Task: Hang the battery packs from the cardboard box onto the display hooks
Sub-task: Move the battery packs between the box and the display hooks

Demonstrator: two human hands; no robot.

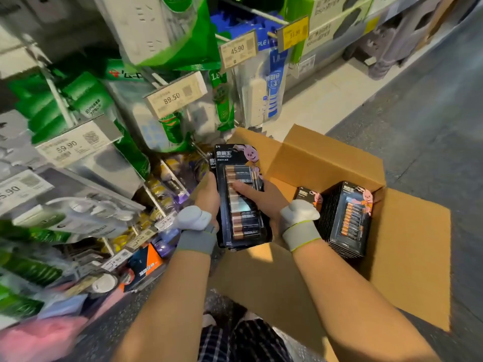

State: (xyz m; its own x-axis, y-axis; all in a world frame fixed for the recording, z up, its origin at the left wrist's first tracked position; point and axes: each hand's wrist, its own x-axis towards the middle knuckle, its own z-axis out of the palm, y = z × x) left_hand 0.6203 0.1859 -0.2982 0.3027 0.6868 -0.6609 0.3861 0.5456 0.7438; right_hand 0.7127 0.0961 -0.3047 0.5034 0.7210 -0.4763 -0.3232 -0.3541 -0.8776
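Note:
A stack of black battery packs (241,197) with a pink bunny on each card is held upright between both hands, above the left edge of the open cardboard box (326,163). My left hand (207,198) grips the stack's left edge. My right hand (257,195) holds the right side, thumb lying across the front pack. More battery packs (349,220) stand stacked inside the box at the right. Display hooks (170,176) with hanging goods are on the left, partly blurred.
Shelving on the left holds green and white power strip packs with price tags (176,96). Lower hooks carry small battery packs (146,267). Grey aisle floor (423,126) lies to the right. My legs in checked trousers (235,340) are below.

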